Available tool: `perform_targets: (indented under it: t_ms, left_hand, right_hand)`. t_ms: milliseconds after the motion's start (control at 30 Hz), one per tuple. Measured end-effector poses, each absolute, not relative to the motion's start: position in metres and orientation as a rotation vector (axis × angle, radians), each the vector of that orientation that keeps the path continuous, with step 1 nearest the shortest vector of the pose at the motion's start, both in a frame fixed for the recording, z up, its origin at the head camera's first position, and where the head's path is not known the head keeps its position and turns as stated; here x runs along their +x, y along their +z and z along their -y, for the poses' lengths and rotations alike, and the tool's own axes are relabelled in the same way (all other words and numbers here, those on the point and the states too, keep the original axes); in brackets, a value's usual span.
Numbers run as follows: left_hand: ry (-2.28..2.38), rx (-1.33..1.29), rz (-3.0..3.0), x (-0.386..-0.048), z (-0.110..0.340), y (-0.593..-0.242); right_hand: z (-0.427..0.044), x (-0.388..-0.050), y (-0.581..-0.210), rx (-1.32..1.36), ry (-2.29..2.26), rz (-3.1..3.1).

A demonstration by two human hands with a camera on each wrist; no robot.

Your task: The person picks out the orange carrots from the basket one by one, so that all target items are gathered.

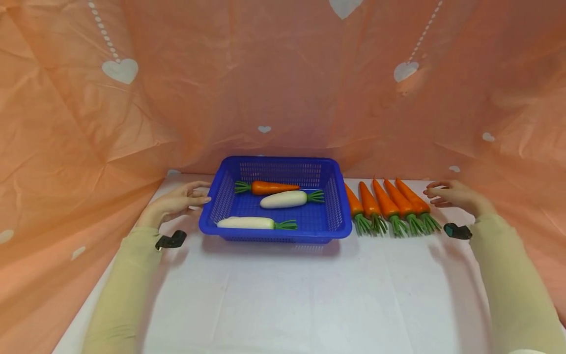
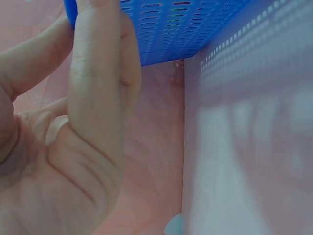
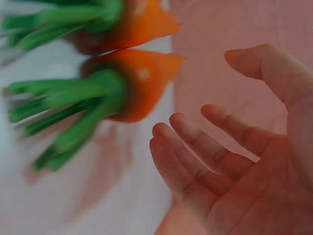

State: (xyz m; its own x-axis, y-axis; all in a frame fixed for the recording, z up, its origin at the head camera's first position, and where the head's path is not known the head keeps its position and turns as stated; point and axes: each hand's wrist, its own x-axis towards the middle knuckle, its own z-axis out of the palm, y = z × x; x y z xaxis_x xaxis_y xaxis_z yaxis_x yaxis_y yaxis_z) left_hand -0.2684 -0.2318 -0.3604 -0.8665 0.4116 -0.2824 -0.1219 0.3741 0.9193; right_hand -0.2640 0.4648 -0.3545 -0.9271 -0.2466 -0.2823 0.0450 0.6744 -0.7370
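A blue plastic basket [image 1: 276, 235] stands on the white table. Inside it lie one carrot [image 1: 275, 188] and two white radishes [image 1: 285, 199], [image 1: 247, 223], all with green stems. At the basket's left side, my left hand [image 1: 174, 202] reaches its fingertips to the outer rim; the left wrist view shows the fingers [image 2: 95, 73] against the blue rim, part of the contact hidden. My right hand [image 1: 457, 195] hovers just right of a row of several carrots [image 1: 409, 196]. Its fingers are loosely bent and apart from the nearest carrot [image 3: 142, 83], with nothing held.
The carrots lie side by side, green tops toward me, and the leftmost one [image 1: 353, 202] is partly behind the basket's right edge. A peach curtain [image 1: 283, 98] with white hearts hangs behind and at both sides. White tabletop [image 1: 309, 295] stretches in front of the basket.
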Motion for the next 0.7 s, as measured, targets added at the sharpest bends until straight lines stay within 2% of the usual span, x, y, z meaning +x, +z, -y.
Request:
perform_targets:
  t_ms: [333, 700]
  left_hand:
    - [1.519, 0.246, -2.155, -0.268, 0.231, -0.359]
    - [1.563, 0.276, -2.118, -0.268, 0.231, -0.361]
  right_hand:
    - [-0.427, -0.283, -0.304, -0.239, -1.050, -2.613]
    - [-0.341, -0.303, -0.267, -0.431, -1.065, -2.636]
